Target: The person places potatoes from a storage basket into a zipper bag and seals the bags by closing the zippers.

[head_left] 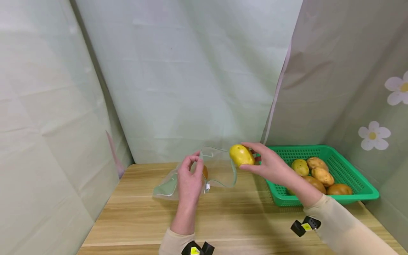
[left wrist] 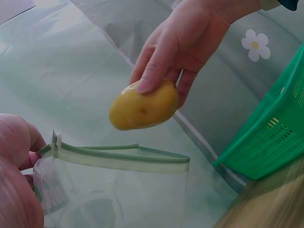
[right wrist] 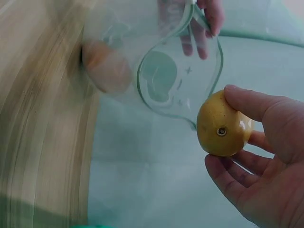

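Just right of the bag's (head_left: 218,170) open mouth, our right hand (head_left: 269,161) pinches the yellow fruit (head_left: 240,155) between thumb and fingers. It sits on the fingers' bag side, long axis slightly tilted. Our left hand (head_left: 190,179), farther off, pinches the bag's rim. Fruit's glossy, egg-shaped, kinda speckled.

The bag (head_left: 166,187) was at the left hand (head_left: 190,177), its base apparently on the surface (head_left: 140,212), a piece (right wrist: 105,66) inside. Just right of its mouth was the item (head_left: 241,156) in the right hand (head_left: 269,161); farther right stood the basket (head_left: 349,173), potatoes (head_left: 322,176) in it. The curtain (head_left: 197,78) hung behind.
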A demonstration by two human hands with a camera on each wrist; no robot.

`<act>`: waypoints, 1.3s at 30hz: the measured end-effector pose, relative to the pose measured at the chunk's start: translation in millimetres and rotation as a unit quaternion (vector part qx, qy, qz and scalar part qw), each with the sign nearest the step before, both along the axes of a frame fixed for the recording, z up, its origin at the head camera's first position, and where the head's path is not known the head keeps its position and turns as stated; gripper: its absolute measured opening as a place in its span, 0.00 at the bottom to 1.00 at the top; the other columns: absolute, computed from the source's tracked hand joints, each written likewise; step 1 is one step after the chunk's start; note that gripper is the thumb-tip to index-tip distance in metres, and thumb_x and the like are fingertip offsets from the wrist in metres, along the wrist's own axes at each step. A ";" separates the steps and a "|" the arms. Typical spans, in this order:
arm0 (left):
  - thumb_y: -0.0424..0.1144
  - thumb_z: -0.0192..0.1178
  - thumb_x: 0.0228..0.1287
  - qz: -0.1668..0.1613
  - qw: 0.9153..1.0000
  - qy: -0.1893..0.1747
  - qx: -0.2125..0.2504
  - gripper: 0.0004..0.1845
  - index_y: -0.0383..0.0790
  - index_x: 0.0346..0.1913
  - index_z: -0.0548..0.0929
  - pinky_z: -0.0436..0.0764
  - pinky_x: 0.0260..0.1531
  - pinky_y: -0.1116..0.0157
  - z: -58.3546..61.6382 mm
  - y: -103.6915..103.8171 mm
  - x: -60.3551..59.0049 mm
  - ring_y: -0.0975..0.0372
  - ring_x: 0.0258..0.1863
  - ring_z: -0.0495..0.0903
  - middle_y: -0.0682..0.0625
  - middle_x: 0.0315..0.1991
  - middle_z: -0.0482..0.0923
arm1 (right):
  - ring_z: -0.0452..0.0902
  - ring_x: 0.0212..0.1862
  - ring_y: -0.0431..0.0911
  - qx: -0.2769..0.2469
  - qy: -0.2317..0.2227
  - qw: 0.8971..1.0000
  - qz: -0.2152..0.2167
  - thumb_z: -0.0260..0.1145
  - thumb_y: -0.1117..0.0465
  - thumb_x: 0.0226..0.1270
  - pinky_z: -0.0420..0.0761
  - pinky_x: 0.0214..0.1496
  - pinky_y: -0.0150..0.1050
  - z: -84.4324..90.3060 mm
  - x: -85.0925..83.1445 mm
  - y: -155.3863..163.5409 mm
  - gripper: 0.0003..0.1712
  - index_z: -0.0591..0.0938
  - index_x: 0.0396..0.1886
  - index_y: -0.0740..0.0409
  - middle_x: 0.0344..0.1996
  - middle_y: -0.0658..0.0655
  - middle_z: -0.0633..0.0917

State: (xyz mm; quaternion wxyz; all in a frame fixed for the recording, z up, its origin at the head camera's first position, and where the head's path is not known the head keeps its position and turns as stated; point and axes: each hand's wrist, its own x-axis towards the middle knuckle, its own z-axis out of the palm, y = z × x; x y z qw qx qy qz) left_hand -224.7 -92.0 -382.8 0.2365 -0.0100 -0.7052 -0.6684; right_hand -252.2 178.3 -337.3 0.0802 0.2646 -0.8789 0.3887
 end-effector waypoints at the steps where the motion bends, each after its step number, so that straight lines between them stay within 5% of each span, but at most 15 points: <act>1: 0.39 0.63 0.80 0.001 1.000 0.000 0.000 0.08 0.38 0.43 0.84 0.61 0.81 0.39 0.0 0.0 -0.1 0.50 0.79 0.71 0.56 0.66 0.86 | 0.77 0.61 0.52 -0.002 -0.001 1.000 0.003 0.82 0.54 0.72 0.88 0.58 0.46 -0.4 -0.3 -2.7 0.41 0.76 0.80 0.55 0.66 0.58 0.80; 12: 0.38 0.63 0.79 0.001 1.000 0.001 0.007 0.10 0.33 0.45 0.84 0.59 0.81 0.36 -0.2 0.0 -0.5 0.50 0.78 0.71 0.55 0.66 0.86 | 0.78 0.60 0.52 0.003 0.000 1.000 0.018 0.83 0.58 0.70 0.88 0.58 0.44 -5.0 2.0 -27.8 0.42 0.76 0.80 0.56 0.65 0.57 0.77; 35: 0.40 0.64 0.80 -0.011 1.000 0.005 0.020 0.07 0.39 0.42 0.84 0.66 0.79 0.41 -0.4 -1.3 -0.1 0.51 0.80 0.69 0.55 0.66 0.85 | 0.82 0.57 0.48 0.017 -0.017 0.997 0.079 0.78 0.55 0.76 0.88 0.60 0.49 -20.9 -2.7 -69.2 0.36 0.78 0.79 0.55 0.70 0.56 0.82; 39: 0.40 0.64 0.81 -0.009 1.000 0.006 0.017 0.08 0.40 0.42 0.84 0.79 0.67 0.46 0.0 -1.0 0.7 0.52 0.78 0.70 0.57 0.66 0.85 | 0.82 0.61 0.50 0.023 -0.021 0.995 0.093 0.77 0.54 0.77 0.88 0.61 0.45 -22.9 -3.8 -73.5 0.36 0.78 0.79 0.56 0.71 0.58 0.80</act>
